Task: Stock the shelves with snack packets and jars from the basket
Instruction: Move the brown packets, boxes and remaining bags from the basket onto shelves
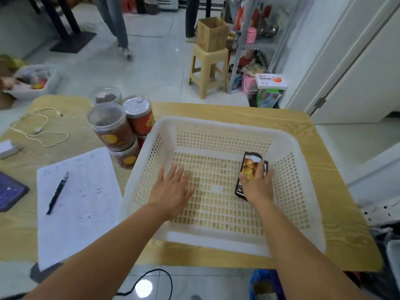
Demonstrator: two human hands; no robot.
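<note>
A white perforated plastic basket (216, 126) sits on the wooden table (324, 191). Inside it, at the right, lies a dark snack packet (251, 161) with biscuits pictured on it. My right hand (257, 187) is on the packet, fingers curled round it. Over the basket's left half, my left hand (171, 189) is spread flat with straight fingers and holds nothing. Several clear jars (112, 126) with red-brown contents and orange labels are stacked on the table just left of the basket. A grey shelf rack (255, 44) with goods stands across the room.
A printed sheet (82, 202) with a pen (57, 191) lies at the table's left, beside a white cable (41, 131) and a dark tablet (8, 193). A beige stool (207, 70) carrying a cardboard box (212, 33) stands by the rack. People's legs (116, 22) are beyond.
</note>
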